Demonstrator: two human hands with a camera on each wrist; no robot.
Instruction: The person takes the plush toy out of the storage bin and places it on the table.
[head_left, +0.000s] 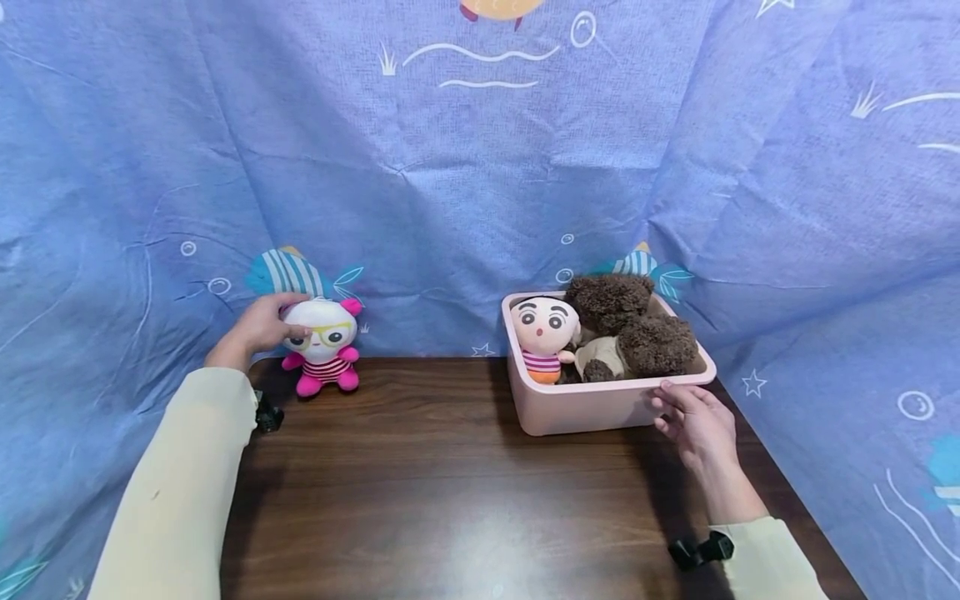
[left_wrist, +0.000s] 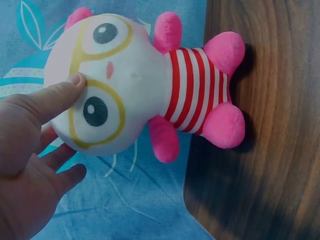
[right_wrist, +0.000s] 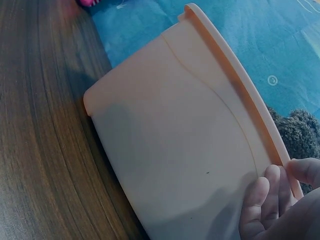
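Note:
At the table's far left, a pink-and-white plush panda (head_left: pixel 321 342) with yellow glasses and a striped body sits upright. My left hand (head_left: pixel 272 323) grips its head from the side; the left wrist view has the thumb (left_wrist: pixel 62 95) across the face and the other fingers partly hidden behind the head. Over on the right stands a pale pink bin (head_left: pixel 585 410). Its front rim near the right corner is pinched by my right hand (head_left: pixel 701 421), thumb over the rim and fingers against the outer wall. Inside are a boy doll (head_left: pixel 546 327) in a striped shirt and brown curly plush toys (head_left: pixel 656 343).
The dark wooden table (head_left: pixel 420 483) has its back edge against a blue curtain (head_left: pixel 435 208) with sea prints, which also hangs along both sides. Between the panda and the bin lies a stretch of bare tabletop.

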